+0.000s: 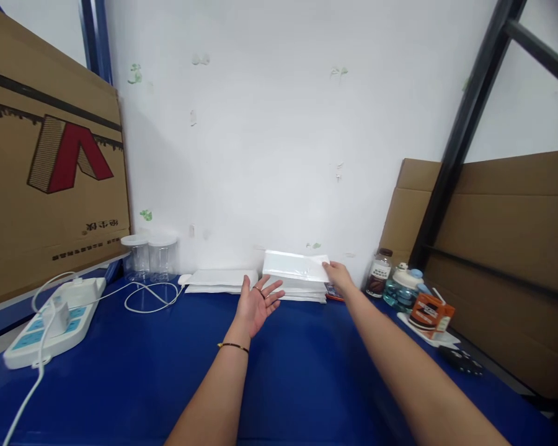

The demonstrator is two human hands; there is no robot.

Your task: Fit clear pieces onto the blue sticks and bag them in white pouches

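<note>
My right hand (337, 277) pinches the right end of a flat white packet (295, 266) with a clear, shiny cover. The packet is raised over a stack of white packets (302, 291) at the foot of the wall. My left hand (258, 302), palm up with fingers spread, holds nothing and is just in front of the stack. Another low pile of white packets (221, 280) lies to the left, partly behind my left thumb.
A white power strip (58, 325) with cables and two clear lidded jars (162, 257) are at the left, by a large cardboard box (51, 155). At the right stand a brown bottle (379, 272), a blue bottle (402, 291) and an orange drink carton (430, 316) on the blue table (167, 378).
</note>
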